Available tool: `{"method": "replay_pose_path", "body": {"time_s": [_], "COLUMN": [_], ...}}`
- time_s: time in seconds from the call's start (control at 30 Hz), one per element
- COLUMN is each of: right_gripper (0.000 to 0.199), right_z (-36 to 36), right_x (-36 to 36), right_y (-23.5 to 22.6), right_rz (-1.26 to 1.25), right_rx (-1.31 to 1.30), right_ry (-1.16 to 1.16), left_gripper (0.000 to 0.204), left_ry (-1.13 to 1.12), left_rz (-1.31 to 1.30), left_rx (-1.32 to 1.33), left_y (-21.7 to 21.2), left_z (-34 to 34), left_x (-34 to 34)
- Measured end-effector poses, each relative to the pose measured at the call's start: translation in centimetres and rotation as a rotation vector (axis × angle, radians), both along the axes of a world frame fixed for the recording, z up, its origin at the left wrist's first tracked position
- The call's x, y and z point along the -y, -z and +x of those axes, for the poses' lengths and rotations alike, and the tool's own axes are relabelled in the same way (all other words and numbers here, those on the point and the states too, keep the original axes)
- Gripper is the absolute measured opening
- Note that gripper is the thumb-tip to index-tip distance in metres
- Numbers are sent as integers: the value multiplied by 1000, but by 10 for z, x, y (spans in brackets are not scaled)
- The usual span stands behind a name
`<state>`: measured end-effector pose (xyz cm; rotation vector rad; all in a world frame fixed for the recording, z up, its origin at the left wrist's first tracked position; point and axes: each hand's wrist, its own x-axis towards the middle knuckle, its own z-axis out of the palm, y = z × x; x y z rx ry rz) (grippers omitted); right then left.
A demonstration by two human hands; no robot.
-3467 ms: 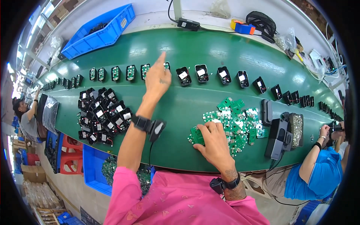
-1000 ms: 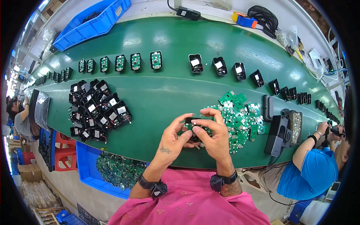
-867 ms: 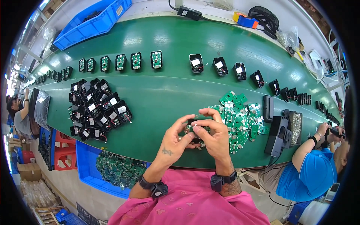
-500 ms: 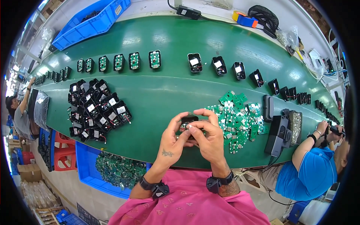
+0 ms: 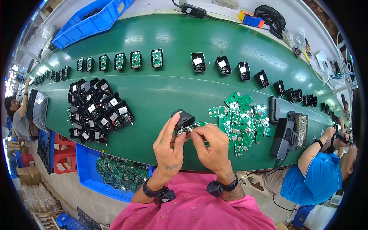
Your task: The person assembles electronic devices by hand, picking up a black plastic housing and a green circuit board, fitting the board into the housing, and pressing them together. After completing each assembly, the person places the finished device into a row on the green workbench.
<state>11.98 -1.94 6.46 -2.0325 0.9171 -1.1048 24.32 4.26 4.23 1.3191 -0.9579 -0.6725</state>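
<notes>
Above the green tabletop point(image 5: 161, 96), the left hand point(image 5: 168, 147) pinches a small black casing point(image 5: 183, 119) while the right hand point(image 5: 211, 147), just beside it, pinches a green circuit board point(image 5: 193, 127) lying lengthwise beneath the casing's open side.

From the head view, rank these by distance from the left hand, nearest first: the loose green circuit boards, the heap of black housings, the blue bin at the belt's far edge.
1. Loose green circuit boards, just right of the left hand.
2. Heap of black housings, to its left on the belt.
3. Blue bin, far upper left, past the belt.
</notes>
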Motion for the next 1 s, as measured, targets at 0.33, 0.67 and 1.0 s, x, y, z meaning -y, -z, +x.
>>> {"method": "replay_pose_path", "body": {"time_s": [0.33,0.67,1.0], "right_gripper": [7,6,5], "right_z": [-2,0,10], "right_x": [4,4,0], "right_y": [-3,-3,8], "right_rz": [50,14,74], "right_rx": [-26,-117,-121], "right_ry": [-80,-128,-76], "left_gripper": [45,57,56], "left_ry": [29,159,5], "left_rz": [-13,-38,24], "left_rx": [283,654,534], "left_y": [-4,-26,-8], "left_z": [16,32,19], "left_x": [-2,-1,-2]}}
